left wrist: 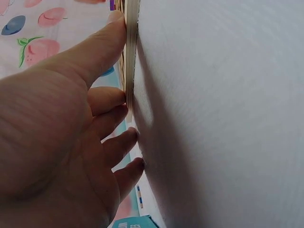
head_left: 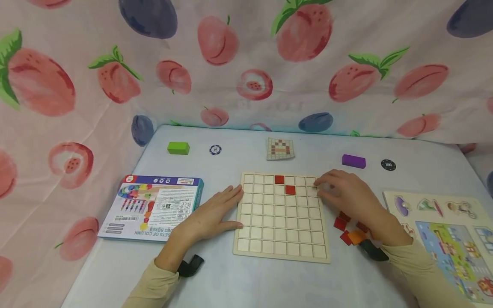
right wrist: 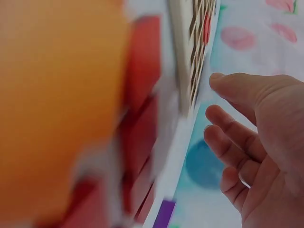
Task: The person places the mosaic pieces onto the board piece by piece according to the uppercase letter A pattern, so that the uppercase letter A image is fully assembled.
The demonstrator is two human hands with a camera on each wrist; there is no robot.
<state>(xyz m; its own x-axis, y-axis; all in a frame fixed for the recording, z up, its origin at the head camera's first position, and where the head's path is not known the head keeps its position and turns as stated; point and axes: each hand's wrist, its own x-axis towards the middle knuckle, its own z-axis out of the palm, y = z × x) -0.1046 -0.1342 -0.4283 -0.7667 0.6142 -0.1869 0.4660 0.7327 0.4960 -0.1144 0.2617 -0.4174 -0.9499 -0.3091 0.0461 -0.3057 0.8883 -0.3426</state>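
Observation:
A pale wooden grid board point(head_left: 281, 258) lies on the table. Two red square tiles sit in its upper cells, one in the top row point(head_left: 279, 179) and one diagonally below it point(head_left: 290, 190). My left hand point(head_left: 212, 214) has its fingers spread, with thumb and fingertips at the board's left edge. At the board's upper right corner is my right hand point(head_left: 348, 194), fingers slightly bent. In the right wrist view, thumb and fingers stand apart with nothing between them. Loose red tiles point(head_left: 340, 223) and an orange tile point(head_left: 357, 236) lie below that hand, partly hidden by the wrist.
Behind the board lies a small pattern card point(head_left: 280, 155). A green block point(head_left: 178, 148) and a chip point(head_left: 215, 149) are at the back left; a purple block point(head_left: 353, 161) and a black chip point(head_left: 388, 164) at the back right. A box point(head_left: 150, 207) and a puzzle board point(head_left: 454, 214) flank the workspace.

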